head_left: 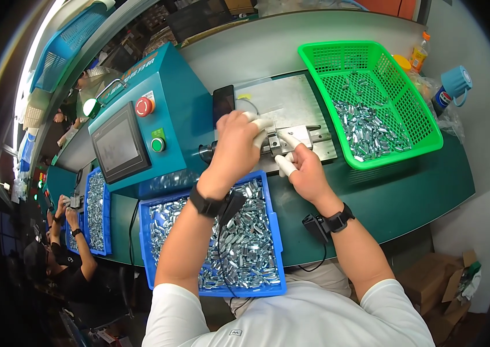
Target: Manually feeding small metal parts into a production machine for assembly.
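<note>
White-sleeved shoulders fill the six o'clock edge, and from them both forearms run up toward the middle of the view, each wrist carrying a black band with a small black unit and cable. Just beyond the chest sits a blue bin [275, 243] heaped with small shiny metal pieces; the left forearm crosses straight over it. At the centre, the left hand [234, 141] and the right hand [307, 170] meet at a small metal fixture [291, 139] bolted to a steel plate [279, 101] on the green tabletop [407, 191]. Both hands wear white fingertip covers. The left hand is curled over the fixture's left end, its fingers [261, 124] closed together on something there, though I cannot tell what they pinch. The right hand comes in from five o'clock with thumb and forefinger [286, 166] spread apart, tips touching the fixture's near side. The fixture's long axis runs roughly from nine to three o'clock, in line with the spindle that sticks out of the teal machine [158, 110] at its left; the left hand lies nearer that spindle end, the right hand nearer the free end. At two o'clock from the hands a green basket [424, 144] holds more metal pieces. At eight o'clock another person works over a second blue bin [96, 211].
</note>
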A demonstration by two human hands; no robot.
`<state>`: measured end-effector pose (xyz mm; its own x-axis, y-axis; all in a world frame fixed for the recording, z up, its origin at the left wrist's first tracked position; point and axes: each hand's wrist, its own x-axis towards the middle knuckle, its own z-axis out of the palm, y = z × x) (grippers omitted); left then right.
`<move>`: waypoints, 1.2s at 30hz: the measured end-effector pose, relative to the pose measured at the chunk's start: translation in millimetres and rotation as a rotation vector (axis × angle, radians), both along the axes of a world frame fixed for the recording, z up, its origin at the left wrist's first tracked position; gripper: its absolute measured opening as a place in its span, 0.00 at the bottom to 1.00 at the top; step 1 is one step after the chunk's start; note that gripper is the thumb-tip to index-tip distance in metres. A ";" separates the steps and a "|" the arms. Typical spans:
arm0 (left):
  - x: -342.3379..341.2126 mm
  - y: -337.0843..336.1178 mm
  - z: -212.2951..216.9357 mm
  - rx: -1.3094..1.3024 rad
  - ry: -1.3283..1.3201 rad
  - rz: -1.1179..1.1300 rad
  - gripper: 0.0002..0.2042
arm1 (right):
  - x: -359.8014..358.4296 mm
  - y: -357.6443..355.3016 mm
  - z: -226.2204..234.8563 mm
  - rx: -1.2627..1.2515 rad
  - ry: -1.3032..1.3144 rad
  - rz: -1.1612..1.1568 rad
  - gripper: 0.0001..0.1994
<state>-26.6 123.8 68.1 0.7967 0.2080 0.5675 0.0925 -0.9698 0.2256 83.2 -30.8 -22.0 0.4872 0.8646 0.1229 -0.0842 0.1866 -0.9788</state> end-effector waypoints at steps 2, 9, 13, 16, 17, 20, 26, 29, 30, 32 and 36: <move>-22.0 -12.7 1.3 -0.023 -0.024 0.011 0.12 | 0.4 -0.7 -0.3 -0.014 -0.022 0.051 0.33; -112.8 -75.1 -1.8 -0.232 0.173 0.009 0.15 | 8.5 -7.6 16.8 -0.063 0.131 0.215 0.37; -126.5 -76.3 -19.5 -0.327 0.237 0.006 0.16 | 4.7 -4.5 10.3 -0.053 0.127 0.272 0.39; -128.7 -73.3 -29.0 -0.323 0.237 0.024 0.16 | 4.8 -3.8 11.1 -0.054 0.127 0.302 0.40; -129.1 -73.0 -31.3 -0.318 0.240 0.032 0.16 | 5.7 -4.1 12.5 -0.059 0.136 0.315 0.41; -130.1 -73.4 -35.3 -0.339 0.252 0.032 0.15 | 7.1 -5.8 16.5 -0.071 0.144 0.331 0.41; -131.0 -75.7 -38.7 -0.353 0.295 0.030 0.15 | 6.4 -6.7 16.5 -0.067 0.149 0.343 0.42; -131.4 -75.1 -39.8 -0.372 0.303 0.037 0.15 | 6.8 -6.8 16.5 -0.070 0.154 0.344 0.42; -131.3 -75.1 -39.8 -0.372 0.304 0.038 0.15 | 6.7 -6.6 16.5 -0.070 0.157 0.344 0.42; -130.7 -75.6 -39.9 -0.379 0.315 0.029 0.16 | 6.7 -6.8 17.5 -0.073 0.160 0.345 0.42; -130.3 -75.4 -41.7 -0.384 0.322 0.022 0.16 | 6.5 -7.0 16.9 -0.072 0.163 0.345 0.42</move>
<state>-156.9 48.4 26.4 0.9118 0.3726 0.1726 0.2359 -0.8193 0.5227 89.8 -37.9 -5.1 0.1741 0.9847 0.0015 -0.2853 0.0519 -0.9570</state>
